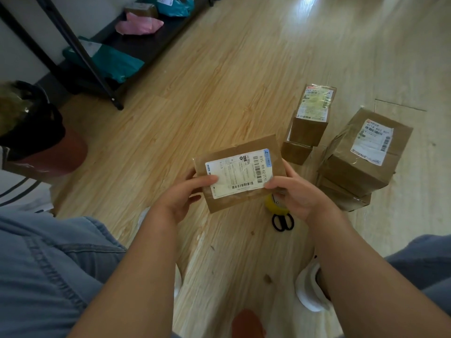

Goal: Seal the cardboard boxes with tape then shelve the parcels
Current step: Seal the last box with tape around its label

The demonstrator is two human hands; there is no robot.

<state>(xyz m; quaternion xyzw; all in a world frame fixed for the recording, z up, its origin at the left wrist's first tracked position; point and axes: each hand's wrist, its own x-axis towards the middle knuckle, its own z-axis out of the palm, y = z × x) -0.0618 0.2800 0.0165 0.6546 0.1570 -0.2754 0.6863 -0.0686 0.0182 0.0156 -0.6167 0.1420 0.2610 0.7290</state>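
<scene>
- Wooden floor (195, 106): stacked boxes (361, 167) at right, tape roll (272, 203) and scissors (283, 222) at centre.
- Grip of left hand (180, 198) and of right hand (297, 193) closed round the ends of the labelled box (239, 172).

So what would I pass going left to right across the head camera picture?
Reddish bin → labelled box, held up off the floor → narrow stack of boxes → big stack of boxes.

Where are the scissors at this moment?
Head view: the black scissors lie on the wooden floor right of centre, just beside the yellow tape roll, below the right hand gripping the labelled box.
</scene>
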